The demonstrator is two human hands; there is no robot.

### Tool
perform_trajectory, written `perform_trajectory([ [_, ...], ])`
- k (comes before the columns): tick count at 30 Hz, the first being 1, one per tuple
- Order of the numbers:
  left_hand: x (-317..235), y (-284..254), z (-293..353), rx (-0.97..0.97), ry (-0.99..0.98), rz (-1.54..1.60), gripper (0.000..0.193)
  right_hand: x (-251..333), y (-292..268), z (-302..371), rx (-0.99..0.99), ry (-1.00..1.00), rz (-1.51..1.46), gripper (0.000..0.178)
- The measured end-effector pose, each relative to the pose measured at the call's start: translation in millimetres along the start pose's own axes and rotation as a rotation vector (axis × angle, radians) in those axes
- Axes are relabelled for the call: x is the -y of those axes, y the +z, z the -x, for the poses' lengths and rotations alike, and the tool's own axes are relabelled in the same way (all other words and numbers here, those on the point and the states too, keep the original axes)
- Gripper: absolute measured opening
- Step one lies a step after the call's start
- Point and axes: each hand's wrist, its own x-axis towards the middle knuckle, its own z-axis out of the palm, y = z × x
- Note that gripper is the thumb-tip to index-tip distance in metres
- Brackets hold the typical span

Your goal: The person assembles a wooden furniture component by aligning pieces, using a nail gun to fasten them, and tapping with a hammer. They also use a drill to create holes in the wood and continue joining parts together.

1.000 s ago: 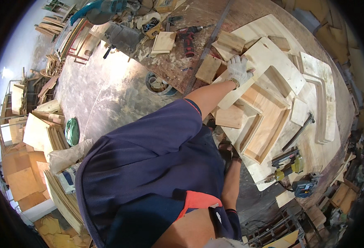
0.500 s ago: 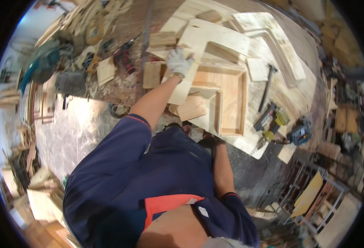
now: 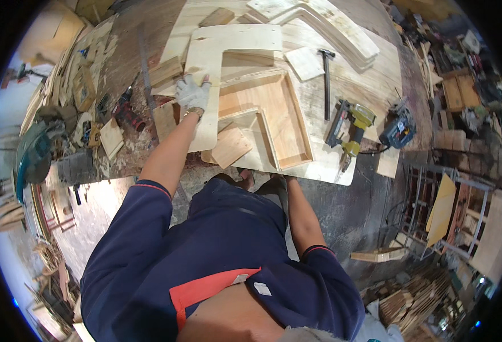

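My left hand (image 3: 192,94), in a pale work glove, lies with fingers spread on the left arm of a flat L-shaped plywood panel (image 3: 205,54). Just right of that panel is an L-shaped wooden frame (image 3: 301,122) with raised edges, its inside corner toward me. A loose wood block (image 3: 231,147) rests near the panel's lower end, inside the frame's corner. My right forearm (image 3: 303,219) reaches forward to the table's near edge, where the hand is hidden from sight.
Right of the frame lie a hammer (image 3: 326,82), a yellow-green nail gun (image 3: 354,122) and a blue jigsaw (image 3: 398,128). Another thick L-shaped piece (image 3: 325,25) sits farther back. A red drill (image 3: 129,114) and a small board (image 3: 112,138) are at left. A metal rack (image 3: 433,211) stands at right.
My view has shifted, so the table and its things appear farther left and higher. The left hand stays on the panel, its fingers spread a little wider.
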Motion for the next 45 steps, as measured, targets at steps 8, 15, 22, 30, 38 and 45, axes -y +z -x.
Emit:
perform_trajectory([
  [8,9.4,0.3,-9.0,0.121,-0.124,0.150,0.095,-7.4,-89.5,114.4,0.301,-0.169,-0.077,0.035],
  [15,50.9,42.6,-70.6,0.423,-0.255,0.498,0.071,19.3,-258.6,95.1,-0.129,0.023,-0.275,0.029],
  [22,34.3,6.3,-51.7,0.296,-0.326,0.880,0.054,43.8,-283.1,-71.8,-0.254,0.150,0.040,0.039],
  [30,-60.3,-28.7,-75.1,0.418,-0.380,1.024,0.046,31.5,-267.1,-153.7,-0.529,0.182,0.233,0.032],
  [38,-242.2,6.8,-109.9,0.557,-0.314,0.859,0.061,-9.5,-352.2,-136.0,-0.163,0.165,-0.632,0.043],
  [45,-350.6,61.3,-101.7,0.638,-0.070,0.601,0.087,-90.1,-396.7,-83.4,-0.466,0.145,-0.636,0.035],
])
